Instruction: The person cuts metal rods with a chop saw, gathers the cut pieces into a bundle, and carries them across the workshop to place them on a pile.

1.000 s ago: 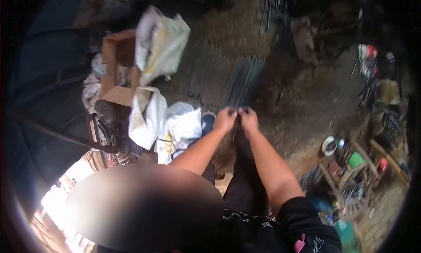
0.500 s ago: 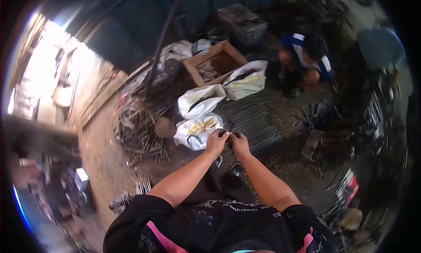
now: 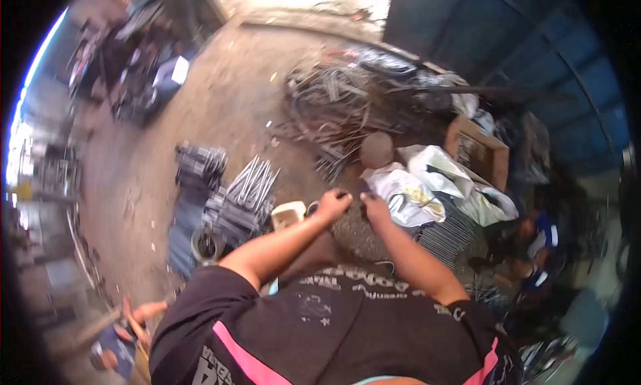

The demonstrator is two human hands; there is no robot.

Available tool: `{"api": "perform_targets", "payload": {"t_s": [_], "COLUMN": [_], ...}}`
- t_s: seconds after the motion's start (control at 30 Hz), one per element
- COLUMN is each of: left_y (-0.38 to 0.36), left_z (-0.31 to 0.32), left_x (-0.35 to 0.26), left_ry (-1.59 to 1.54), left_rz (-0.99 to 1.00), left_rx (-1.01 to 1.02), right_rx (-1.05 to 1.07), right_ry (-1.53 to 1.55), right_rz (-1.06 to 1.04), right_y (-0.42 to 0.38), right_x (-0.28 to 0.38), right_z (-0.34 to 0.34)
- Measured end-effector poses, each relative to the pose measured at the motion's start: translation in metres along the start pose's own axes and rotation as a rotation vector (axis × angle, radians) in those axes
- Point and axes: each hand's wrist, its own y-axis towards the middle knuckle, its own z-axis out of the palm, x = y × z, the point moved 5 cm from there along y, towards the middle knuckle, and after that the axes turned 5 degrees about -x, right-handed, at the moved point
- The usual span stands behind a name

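Observation:
My left hand (image 3: 334,204) hangs in front of my body with its fingers curled in and the fingertips dark. Anything inside them is too small or hidden to make out. A short gap away, my right hand (image 3: 376,210) is also closed, its fingers dark and partly hidden. Just beyond the right hand lies a white sack (image 3: 408,201) with yellow marks. Left of my left hand stands a cream-coloured container (image 3: 288,215).
A pile of scrap metal strips (image 3: 330,101) lies ahead. Bundled metal rods (image 3: 252,184) are at left, and dark rods (image 3: 451,235) lie behind the sacks. A wooden box (image 3: 499,164) stands at right. One person (image 3: 537,248) crouches right; another person (image 3: 120,341) is lower left.
My view has turned left, so the sacks, box and crouching person now appear farther right. My hands, close together before, have moved apart. Rod bundles and a second person have come into clearer view.

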Motion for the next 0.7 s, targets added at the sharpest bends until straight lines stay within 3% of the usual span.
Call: {"api": "perform_targets", "payload": {"t_s": [0.07, 0.13, 0.23, 0.53, 0.7], "left_y": [0.003, -0.010, 0.002, 0.037, 0.120], "left_z": [-0.082, -0.160, -0.231, -0.332, -0.389], "left_x": [0.018, 0.020, 0.089, 0.089, 0.024], "left_ry": [-0.176, -0.231, -0.557, -0.870, -0.860], "left_rz": [-0.133, -0.283, -0.309, -0.293, -0.189], "left_rx": [-0.127, -0.324, -0.533, -0.766, -0.707], "right_rx": [0.206, 0.283, 0.381, 0.582, 0.721], "right_ry": [0.173, 0.063, -0.038, -0.152, -0.140], "right_rz": [0.188, 0.253, 0.252, 0.269, 0.214], "right_y": [0.027, 0.034, 0.037, 0.090, 0.136], "right_x": [-0.012, 0.014, 0.044, 0.113, 0.176], "right_z": [0.068, 0.124, 0.192, 0.349, 0.421]}}
